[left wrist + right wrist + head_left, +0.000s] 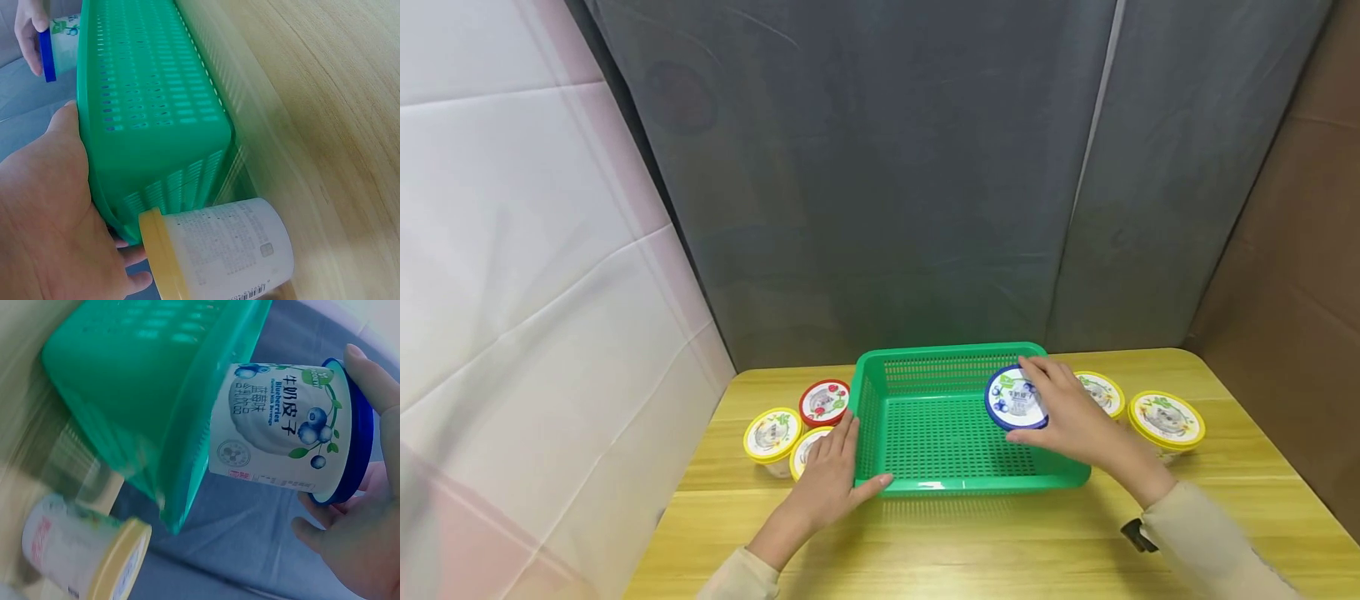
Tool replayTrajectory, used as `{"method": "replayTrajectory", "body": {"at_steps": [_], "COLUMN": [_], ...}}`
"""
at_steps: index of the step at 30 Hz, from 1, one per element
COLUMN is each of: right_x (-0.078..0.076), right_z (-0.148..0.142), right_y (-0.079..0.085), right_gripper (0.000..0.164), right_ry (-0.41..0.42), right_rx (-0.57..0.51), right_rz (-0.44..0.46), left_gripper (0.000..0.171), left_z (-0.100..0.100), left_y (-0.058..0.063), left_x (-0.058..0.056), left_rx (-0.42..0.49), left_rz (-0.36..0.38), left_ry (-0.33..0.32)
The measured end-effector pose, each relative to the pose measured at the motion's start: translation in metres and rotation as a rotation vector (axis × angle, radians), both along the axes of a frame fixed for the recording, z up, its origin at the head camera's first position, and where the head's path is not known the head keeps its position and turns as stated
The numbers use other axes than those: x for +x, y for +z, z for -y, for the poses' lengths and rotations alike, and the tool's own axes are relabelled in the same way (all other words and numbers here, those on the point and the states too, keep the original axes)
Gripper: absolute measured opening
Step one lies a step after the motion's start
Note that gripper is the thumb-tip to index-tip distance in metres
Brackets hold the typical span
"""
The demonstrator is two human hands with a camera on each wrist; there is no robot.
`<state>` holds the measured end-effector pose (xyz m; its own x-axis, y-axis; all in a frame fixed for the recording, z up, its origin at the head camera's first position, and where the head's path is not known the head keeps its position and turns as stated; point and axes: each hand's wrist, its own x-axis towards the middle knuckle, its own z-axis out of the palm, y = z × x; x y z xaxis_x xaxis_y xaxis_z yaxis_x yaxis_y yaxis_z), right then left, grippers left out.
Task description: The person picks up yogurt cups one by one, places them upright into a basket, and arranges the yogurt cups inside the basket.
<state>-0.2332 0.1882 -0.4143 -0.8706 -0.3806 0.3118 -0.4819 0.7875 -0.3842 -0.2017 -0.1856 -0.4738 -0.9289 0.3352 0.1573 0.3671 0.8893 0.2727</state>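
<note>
My right hand (1066, 414) grips a blueberry milk cup (1017, 398) by the edge of its blue lid, thumb on one side and fingers on the other. The cup is upright over the right part of a green plastic basket (958, 483); its blueberry print (315, 428) faces the right wrist camera, the base close by the basket rim. At the basket's front left corner rests my left hand (829, 475), fingers straight along the left rim and thumb along the front rim. Just under those fingers stands a yellow-lidded cup (228, 250), partly hidden in the head view.
Left of the basket are another yellow-lidded cup (773, 435) and a red-lidded cup (825, 402). To its right stand two yellow-lidded cups, a nearer one (1167, 418) and one partly behind my hand (1101, 393). A grey curtain (880, 183) hangs behind the wooden table (955, 550).
</note>
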Motion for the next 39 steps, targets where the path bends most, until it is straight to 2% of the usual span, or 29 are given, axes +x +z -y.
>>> {"method": "replayTrajectory", "body": {"at_steps": [5,10,25,39], "right_x": [-0.002,-0.004,-0.009,-0.012], "right_z": [0.016,0.031,0.07,0.106], "right_y": [-0.005,-0.01,-0.021,-0.031], "right_gripper": [0.108,0.106,0.109,0.109], "right_ry": [0.04,0.06,0.118,0.165], "right_rx": [-0.028,-0.012,0.002,0.072], "right_rz": [0.004,-0.003,0.064,0.065], "left_gripper": [0.101,0.101,0.101,0.101], "left_z": [0.0,0.0,-0.001,-0.001], "left_y": [0.0,0.0,0.0,0.003], "left_x": [0.0,0.0,0.0,0.002], "left_rx": [-0.005,-0.025,-0.018,-0.031], "left_rz": [-0.002,-0.008,-0.008,0.01], "left_ry": [-0.002,-0.001,0.001,0.004]}}
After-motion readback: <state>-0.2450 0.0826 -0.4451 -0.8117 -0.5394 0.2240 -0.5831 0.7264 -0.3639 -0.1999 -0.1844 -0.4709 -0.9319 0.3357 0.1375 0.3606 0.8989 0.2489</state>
